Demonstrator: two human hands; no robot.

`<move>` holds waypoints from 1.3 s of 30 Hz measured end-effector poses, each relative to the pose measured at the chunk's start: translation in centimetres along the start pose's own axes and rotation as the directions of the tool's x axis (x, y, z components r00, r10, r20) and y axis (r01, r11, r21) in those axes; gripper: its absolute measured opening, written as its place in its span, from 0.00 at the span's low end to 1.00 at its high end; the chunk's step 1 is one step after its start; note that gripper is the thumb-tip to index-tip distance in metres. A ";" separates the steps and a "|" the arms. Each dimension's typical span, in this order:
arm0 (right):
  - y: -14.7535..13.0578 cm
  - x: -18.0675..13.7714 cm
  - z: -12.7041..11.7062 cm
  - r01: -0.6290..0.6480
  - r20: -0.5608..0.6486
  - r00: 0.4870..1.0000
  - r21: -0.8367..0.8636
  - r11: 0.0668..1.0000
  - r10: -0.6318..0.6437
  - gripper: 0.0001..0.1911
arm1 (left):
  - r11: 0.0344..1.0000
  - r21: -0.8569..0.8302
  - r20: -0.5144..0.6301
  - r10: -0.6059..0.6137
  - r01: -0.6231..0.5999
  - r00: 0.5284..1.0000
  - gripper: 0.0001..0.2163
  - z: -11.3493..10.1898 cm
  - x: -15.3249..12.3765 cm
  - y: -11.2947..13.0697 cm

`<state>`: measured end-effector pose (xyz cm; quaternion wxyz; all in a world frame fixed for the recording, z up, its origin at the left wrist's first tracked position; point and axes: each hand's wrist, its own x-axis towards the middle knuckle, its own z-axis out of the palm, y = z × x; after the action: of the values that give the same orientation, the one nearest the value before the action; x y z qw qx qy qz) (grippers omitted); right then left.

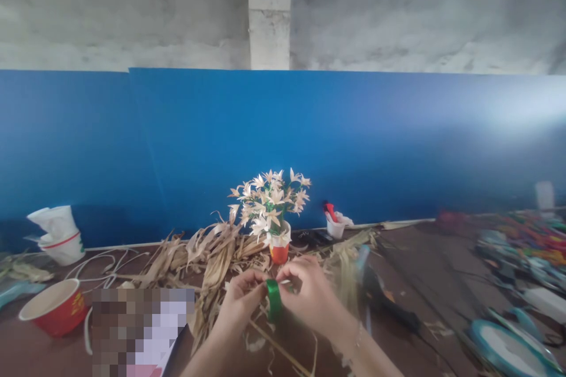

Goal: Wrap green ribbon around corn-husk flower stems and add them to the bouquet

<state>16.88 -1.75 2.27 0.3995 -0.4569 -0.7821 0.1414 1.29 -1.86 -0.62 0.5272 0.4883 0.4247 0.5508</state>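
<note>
Close together above the table, my left hand (242, 301) and my right hand (309, 291) are both closed in a pinch. Between them is a loop of shiny green tape (274, 301), gripped at its upper edge by the fingertips. A small pale piece shows by my right fingers, too small to name. Just beyond the hands stands an orange-and-white cup (279, 252) holding a bunch of cream flowers (269, 200) with green stems. Dry corn husks (216, 259) lie beside and behind my left hand.
At left are a red paper bowl (59, 309), a white cup (62, 244) with tissue and a white cable (117, 265). A small white cup (335, 227) stands behind. At right lie a black-handled tool (391, 306), a teal-rimmed roll (508, 347) and colourful bits. A blue panel (375, 147) closes the back.
</note>
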 end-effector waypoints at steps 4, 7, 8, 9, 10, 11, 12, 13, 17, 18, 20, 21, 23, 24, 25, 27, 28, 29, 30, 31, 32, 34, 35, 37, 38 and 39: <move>-0.3 0.1 -0.3 -0.014 0.033 0.999 0.012 1.000 0.014 0.04 | 0.835 0.431 0.122 0.323 -0.343 0.939 0.06 -1.0 0.2 1.6; -0.4 0.2 -0.5 -0.093 0.059 0.994 0.087 0.992 0.088 0.03 | 0.657 0.602 0.192 0.432 -0.454 0.881 0.08 -1.3 0.0 2.1; -0.3 0.3 -0.5 -0.143 0.087 0.988 0.146 0.979 0.131 0.02 | 0.601 0.628 0.220 0.471 -0.494 0.854 0.08 -1.4 -0.1 2.0; -0.3 0.3 -0.5 -0.204 0.124 0.976 0.212 0.956 0.180 0.02 | 0.546 0.638 0.255 0.515 -0.543 0.818 0.08 -1.4 -0.2 2.0; -0.3 0.4 -0.5 -0.271 0.168 0.958 0.274 0.923 0.231 0.03 | 0.491 0.636 0.291 0.561 -0.595 0.775 0.08 -1.4 -0.3 1.9; -0.2 0.5 -0.5 -0.341 0.218 0.935 0.327 0.881 0.281 0.03 | 0.439 0.627 0.323 0.606 -0.644 0.727 0.08 -1.4 -0.4 1.9; -0.2 0.6 -0.5 -0.408 0.271 0.906 0.367 0.836 0.324 0.03 | 0.391 0.615 0.347 0.646 -0.685 0.680 0.08 -1.5 -0.5 1.9; -0.2 0.7 -0.5 -0.468 0.320 0.877 0.395 0.791 0.359 0.03 | 0.349 0.602 0.364 0.681 -0.718 0.636 0.08 -1.4 -0.7 1.9; -0.3 0.9 -0.7 -0.610 0.474 0.782 0.451 0.652 0.404 0.05 | 0.346 0.581 0.355 0.707 -0.737 0.612 0.07 -1.0 -1.2 1.8; -0.3 0.8 -0.8 -0.617 0.477 0.777 0.446 0.649 0.411 0.05 | 0.400 0.589 0.323 0.680 -0.702 0.658 0.06 -0.8 -1.2 1.7; -0.3 0.7 -0.8 -0.552 0.413 0.823 0.422 0.720 0.389 0.05 | 0.559 0.597 0.216 0.578 -0.575 0.787 0.06 -0.4 -1.1 1.3; -0.3 0.6 -0.7 -0.468 0.338 0.874 0.392 0.792 0.349 0.05 | 0.648 0.584 0.145 0.510 -0.490 0.848 0.06 -0.3 -1.0 1.1; -0.3 0.4 -0.5 -0.230 0.145 0.970 0.267 0.936 0.197 0.07 | 0.803 0.498 0.018 0.367 -0.327 0.930 0.06 -0.2 -0.7 0.6; -0.2 0.3 -0.3 -0.113 0.062 0.993 0.182 0.977 0.103 0.09 | 0.863 0.436 -0.025 0.296 -0.256 0.955 0.06 -0.1 -0.5 0.4; -0.1 0.2 -0.1 -0.017 0.003 1.000 0.099 0.995 0.017 0.10 | 0.911 0.365 -0.055 0.226 -0.191 0.972 0.06 -0.1 -0.3 0.2; 0.1 0.1 0.4 0.105 -0.047 0.993 -0.019 0.994 -0.105 0.10 | 0.976 0.208 -0.066 0.073 -0.058 0.995 0.07 0.0 0.0 -0.1; 0.2 0.1 0.5 0.146 -0.053 0.987 -0.050 0.988 -0.149 0.10 | 0.992 0.125 -0.061 -0.013 0.020 0.998 0.08 0.0 0.1 -0.4; 0.3 0.1 0.7 0.180 -0.060 0.981 -0.073 0.981 -0.184 0.09 | 0.995 0.039 -0.056 -0.094 0.096 0.994 0.10 0.1 0.2 -0.6; 0.4 0.1 0.8 0.210 -0.064 0.974 -0.094 0.973 -0.216 0.08 | 0.986 -0.048 -0.053 -0.160 0.158 0.986 0.11 0.2 0.2 -0.8; 0.5 0.1 0.8 0.238 -0.062 0.967 -0.111 0.965 -0.245 0.07 | 0.972 -0.128 -0.049 -0.207 0.199 0.977 0.11 0.3 0.2 -1.0; 0.6 0.1 0.9 0.262 -0.058 0.961 -0.127 0.957 -0.271 0.07 | 0.956 -0.192 -0.045 -0.233 0.221 0.971 0.12 0.4 0.2 -1.1; 0.8 0.1 0.9 0.294 -0.042 0.952 -0.152 0.944 -0.304 0.06 | 0.940 -0.252 -0.017 -0.244 0.232 0.970 0.11 0.4 0.2 -1.1; 0.9 0.0 0.9 0.301 -0.032 0.951 -0.155 0.941 -0.309 0.06 | 0.943 -0.237 0.006 -0.240 0.234 0.971 0.10 0.4 0.2 -1.0; 1.1 0.0 0.9 0.299 -0.012 0.952 -0.144 0.943 -0.304 0.07 | 0.968 -0.122 0.052 -0.217 0.222 0.975 0.08 0.1 0.2 -0.4; 1.1 0.0 0.9 0.295 -0.001 0.954 -0.134 0.946 -0.298 0.08 | 0.984 -0.031 0.065 -0.172 0.175 0.983 0.07 0.0 0.2 0.0; 1.1 0.1 0.9 0.288 0.009 0.957 -0.124 0.950 -0.289 0.08 | 0.993 0.073 0.074 -0.102 0.097 0.992 0.06 -0.2 0.2 0.4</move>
<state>16.91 -0.96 1.08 0.3901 -0.3624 -0.8459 0.0305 1.02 -1.72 -0.24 0.5528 0.5055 0.4466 0.4893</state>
